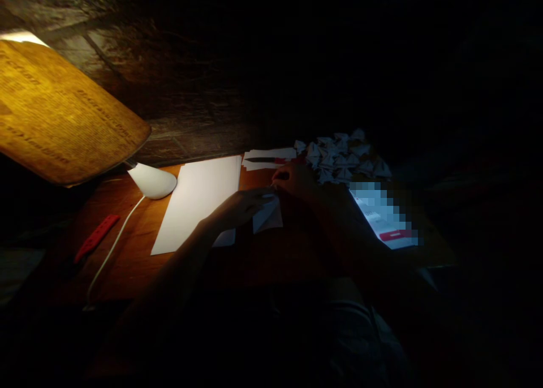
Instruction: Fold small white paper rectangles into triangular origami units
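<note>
A folded sheet of white paper (pixel 268 216) lies at the middle of the wooden table, its lower part a lit triangular flap. My left hand (pixel 244 206) reaches over its upper left side, fingers together and holding it. At the paper's top edge, my right hand (pixel 299 180) is closed in a pinch, thumb and forefinger forming a small loop. Its fingertips meet the paper near the left fingertips; the exact contact is dark. Just behind the right hand, a knife (pixel 261 160) with a dark blade and red handle rests on cut white paper pieces (pixel 258 152).
White sheets (pixel 201 193) lie left of my hands. A heap of folded paper pieces (pixel 335 159) stands at the back right, with a lit phone (pixel 375 212) in front. At left are a lamp (pixel 72 116), its white cord (pixel 112 249) and a flat red bar (pixel 97 237).
</note>
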A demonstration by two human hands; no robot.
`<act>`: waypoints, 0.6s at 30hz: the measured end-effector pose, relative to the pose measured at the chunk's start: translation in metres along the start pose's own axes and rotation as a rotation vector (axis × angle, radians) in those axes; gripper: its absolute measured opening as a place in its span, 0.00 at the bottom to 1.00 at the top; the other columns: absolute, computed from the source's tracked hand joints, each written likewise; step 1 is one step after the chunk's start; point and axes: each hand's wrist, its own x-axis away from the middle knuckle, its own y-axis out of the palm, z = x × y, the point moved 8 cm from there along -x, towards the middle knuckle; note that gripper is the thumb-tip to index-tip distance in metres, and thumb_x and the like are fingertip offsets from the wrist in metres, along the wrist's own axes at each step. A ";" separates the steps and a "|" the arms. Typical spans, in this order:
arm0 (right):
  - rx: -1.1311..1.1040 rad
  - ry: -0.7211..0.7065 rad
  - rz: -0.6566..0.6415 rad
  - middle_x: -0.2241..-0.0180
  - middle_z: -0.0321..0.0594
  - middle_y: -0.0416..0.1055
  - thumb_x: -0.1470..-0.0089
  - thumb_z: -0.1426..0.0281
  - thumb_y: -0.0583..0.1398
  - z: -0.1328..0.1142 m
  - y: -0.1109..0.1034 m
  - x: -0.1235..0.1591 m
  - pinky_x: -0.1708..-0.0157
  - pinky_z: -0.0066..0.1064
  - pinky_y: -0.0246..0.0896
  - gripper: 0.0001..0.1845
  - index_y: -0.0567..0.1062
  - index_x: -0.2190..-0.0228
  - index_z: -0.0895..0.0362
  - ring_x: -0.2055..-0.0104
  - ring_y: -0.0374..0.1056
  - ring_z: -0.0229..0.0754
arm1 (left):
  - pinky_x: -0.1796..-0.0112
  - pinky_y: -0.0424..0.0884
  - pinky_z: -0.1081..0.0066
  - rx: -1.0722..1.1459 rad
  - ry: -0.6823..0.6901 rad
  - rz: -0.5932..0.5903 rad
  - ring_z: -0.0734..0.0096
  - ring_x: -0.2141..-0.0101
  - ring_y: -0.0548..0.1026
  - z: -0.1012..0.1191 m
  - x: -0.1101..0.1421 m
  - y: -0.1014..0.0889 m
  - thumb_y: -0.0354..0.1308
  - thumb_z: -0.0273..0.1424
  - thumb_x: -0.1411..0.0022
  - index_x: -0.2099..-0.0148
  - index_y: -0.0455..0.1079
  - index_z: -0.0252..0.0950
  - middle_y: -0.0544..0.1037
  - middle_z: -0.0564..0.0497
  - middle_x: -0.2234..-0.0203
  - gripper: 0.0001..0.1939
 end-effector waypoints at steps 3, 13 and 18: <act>-0.007 -0.006 0.002 0.63 0.41 0.84 0.47 0.75 0.67 0.001 0.000 0.000 0.58 0.33 0.69 0.07 0.86 0.68 0.54 0.59 0.78 0.43 | 0.39 0.76 0.56 0.001 -0.013 -0.009 0.59 0.38 0.76 0.001 0.000 0.000 0.53 0.25 0.27 0.36 0.75 0.43 0.72 0.45 0.33 0.22; -0.008 0.014 0.002 0.65 0.41 0.85 0.47 0.77 0.68 0.000 -0.002 0.000 0.58 0.32 0.69 0.07 0.87 0.69 0.54 0.61 0.79 0.43 | 0.38 0.75 0.56 0.006 0.022 -0.018 0.60 0.36 0.74 0.007 -0.002 0.000 0.51 0.25 0.25 0.35 0.74 0.43 0.71 0.45 0.33 0.22; -0.010 0.013 -0.012 0.65 0.39 0.85 0.46 0.76 0.67 0.000 -0.001 0.000 0.57 0.32 0.69 0.08 0.87 0.69 0.53 0.60 0.79 0.43 | 0.38 0.75 0.57 0.018 0.026 -0.014 0.61 0.36 0.74 0.007 -0.001 -0.001 0.52 0.24 0.26 0.35 0.73 0.46 0.71 0.46 0.32 0.23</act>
